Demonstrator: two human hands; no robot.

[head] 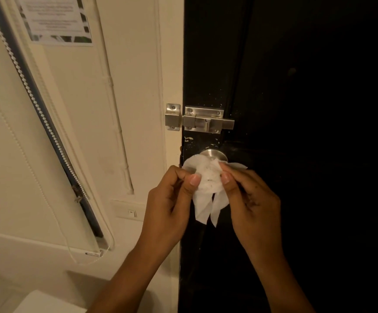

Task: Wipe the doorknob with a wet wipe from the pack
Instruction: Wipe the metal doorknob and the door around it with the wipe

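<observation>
The knob [214, 154] is brushed metal with a soft satin sheen. The bolt [202, 119] above it is the same dull steel, smooth, with small screws. The door [296, 109] is black, painted, chipped and flecked white near the knob. The wipe [206, 184] is thin white cloth-like tissue, crumpled, speckled with dirt. The wall [75, 109] is matt cream paint. A glossy paper notice [57, 19] hangs on it.

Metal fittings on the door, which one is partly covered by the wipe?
The round doorknob, the lower fitting: the white wipe pinched by both hands hides its lower part. The slide bolt latch above it is rectangular and fully uncovered.
</observation>
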